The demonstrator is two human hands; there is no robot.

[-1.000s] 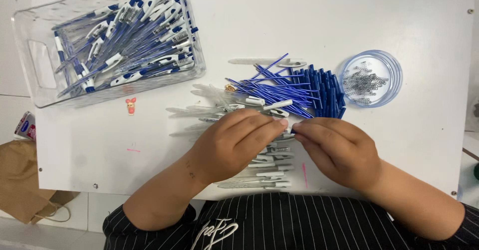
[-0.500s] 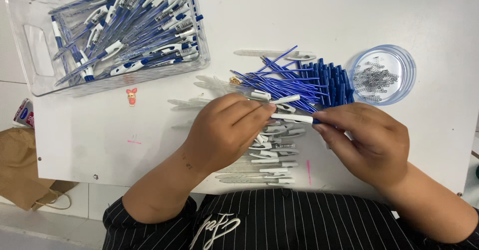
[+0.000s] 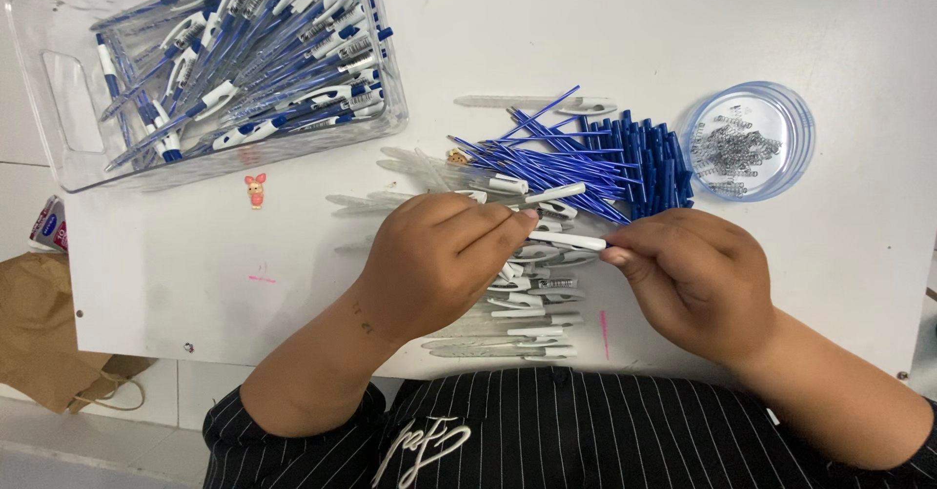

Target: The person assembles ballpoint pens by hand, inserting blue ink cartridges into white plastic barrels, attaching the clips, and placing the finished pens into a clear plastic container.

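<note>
My left hand (image 3: 444, 260) and my right hand (image 3: 688, 274) are side by side, close to my striped shirt (image 3: 547, 430). Between them I hold one thin white pen part (image 3: 566, 241). The fingers of my left hand are curled tight around one end of it. The fingertips (image 3: 617, 251) of my right hand pinch the other end. The part lies almost flat, going from one hand to the other.

Right under my fingers is a heap of clear and white pen barrels (image 3: 522, 313). Some lie in a row just below my hands, near the edge of the white table (image 3: 830, 20). More clear barrels stick out past my left knuckles.

Just past my fingertips is a pile of thin blue ink refills (image 3: 556, 152). Next to it, past my right hand, is a bunch of dark blue pen caps (image 3: 649, 157) lying close together.

Farther out from my right hand is a round clear lid (image 3: 795, 147) with little metal springs (image 3: 737, 147) in it.

Out past my left hand is a tiny pink sticker (image 3: 256, 190) on the table. Well beyond that, far from my fingers, is a clear plastic bin (image 3: 59, 108) full of finished blue and white pens (image 3: 244, 50).

Down on the floor, off my left side, is a brown paper bag (image 3: 44, 323).
</note>
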